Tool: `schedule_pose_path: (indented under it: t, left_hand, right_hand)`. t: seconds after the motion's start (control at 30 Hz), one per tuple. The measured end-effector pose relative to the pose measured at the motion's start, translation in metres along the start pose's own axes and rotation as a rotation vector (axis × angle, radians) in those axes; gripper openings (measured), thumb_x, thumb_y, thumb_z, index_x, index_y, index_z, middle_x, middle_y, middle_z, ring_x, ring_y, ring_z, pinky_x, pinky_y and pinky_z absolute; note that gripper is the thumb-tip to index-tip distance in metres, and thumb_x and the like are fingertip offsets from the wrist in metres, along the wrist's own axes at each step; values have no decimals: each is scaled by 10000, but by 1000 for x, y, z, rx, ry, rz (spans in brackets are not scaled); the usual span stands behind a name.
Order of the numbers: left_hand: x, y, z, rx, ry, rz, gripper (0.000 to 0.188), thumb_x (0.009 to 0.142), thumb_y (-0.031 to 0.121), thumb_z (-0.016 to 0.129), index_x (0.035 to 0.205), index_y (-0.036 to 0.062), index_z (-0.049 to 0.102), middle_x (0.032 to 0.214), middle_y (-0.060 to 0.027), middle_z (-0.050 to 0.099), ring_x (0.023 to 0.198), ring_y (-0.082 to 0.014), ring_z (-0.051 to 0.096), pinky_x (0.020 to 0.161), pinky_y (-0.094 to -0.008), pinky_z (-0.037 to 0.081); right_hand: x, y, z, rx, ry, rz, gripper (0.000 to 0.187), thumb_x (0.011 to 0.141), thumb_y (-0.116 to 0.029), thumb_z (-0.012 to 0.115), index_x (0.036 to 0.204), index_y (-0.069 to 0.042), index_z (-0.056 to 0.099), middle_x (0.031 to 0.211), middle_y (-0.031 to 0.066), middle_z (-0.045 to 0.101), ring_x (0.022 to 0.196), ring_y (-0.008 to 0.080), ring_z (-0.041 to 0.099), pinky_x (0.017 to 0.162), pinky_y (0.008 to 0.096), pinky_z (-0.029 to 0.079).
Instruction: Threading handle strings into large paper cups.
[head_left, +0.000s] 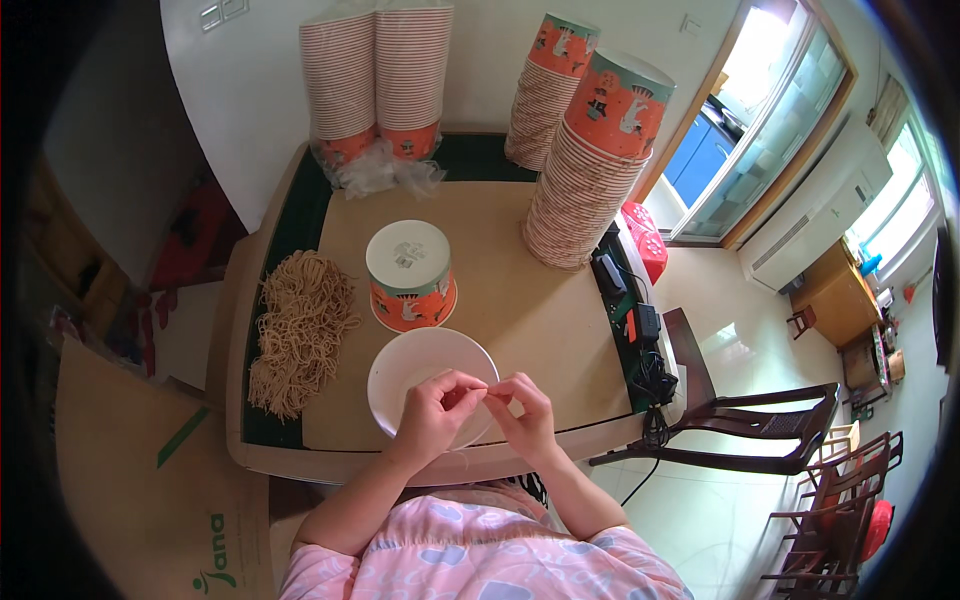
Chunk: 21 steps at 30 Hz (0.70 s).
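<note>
Pinching, seemingly, hands point(480, 400) over bowl point(400, 365)

— What do we see at the table point(560, 330)?
— We see both hands over a white bowl point(420, 370): the left hand point(432, 412) and right hand point(525, 408) meet fingertip to fingertip, pinching a thin strand between them.
— And around them?
— An upturned orange paper cup point(412, 275) stands just behind the bowl, a heap of tan strings point(300, 330) lies to the left, and tall cup stacks point(590, 160) rise at the back.
</note>
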<state>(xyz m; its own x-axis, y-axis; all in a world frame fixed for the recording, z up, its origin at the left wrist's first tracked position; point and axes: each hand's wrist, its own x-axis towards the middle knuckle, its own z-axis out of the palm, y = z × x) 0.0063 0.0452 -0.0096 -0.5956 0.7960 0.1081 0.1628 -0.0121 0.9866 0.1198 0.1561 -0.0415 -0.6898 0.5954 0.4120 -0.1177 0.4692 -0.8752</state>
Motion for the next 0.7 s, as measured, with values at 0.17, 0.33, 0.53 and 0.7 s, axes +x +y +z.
schedule_pose_path:
  t: [0.17, 0.33, 0.53, 0.7]
  left_hand:
    - [0, 1, -1, 49, 9, 19, 72, 854, 77, 677, 869, 14, 647, 719, -30, 629, 612, -74, 559, 554, -238, 448]
    - [2, -3, 0, 174, 43, 108, 108, 855, 81, 666, 817, 1, 604, 698, -78, 610, 575, -139, 562, 549, -275, 452]
    - [0, 5, -1, 225, 25, 89, 116, 855, 93, 662, 817, 5, 597, 703, -91, 611, 583, -180, 575, 552, -298, 458]
    - [4, 1, -4, 210, 37, 52, 101, 855, 83, 656, 827, 2, 602, 723, -96, 617, 613, -179, 592, 564, -299, 463]
  right_hand:
    - [0, -1, -2, -43, 5, -26, 105, 760, 44, 700, 826, 16, 623, 756, 68, 571, 687, 154, 533, 648, 260, 440]
    - [2, -7, -1, -188, -6, -178, 120, 730, 42, 702, 815, -3, 630, 741, 72, 583, 686, 189, 547, 665, 292, 437]
    - [6, -3, -4, -171, 20, -139, 113, 716, 29, 704, 789, -21, 634, 746, 71, 601, 688, 218, 551, 685, 322, 424]
    - [5, -8, -2, -194, -17, -226, 114, 710, 29, 705, 786, -13, 631, 741, 72, 596, 689, 217, 550, 685, 322, 422]
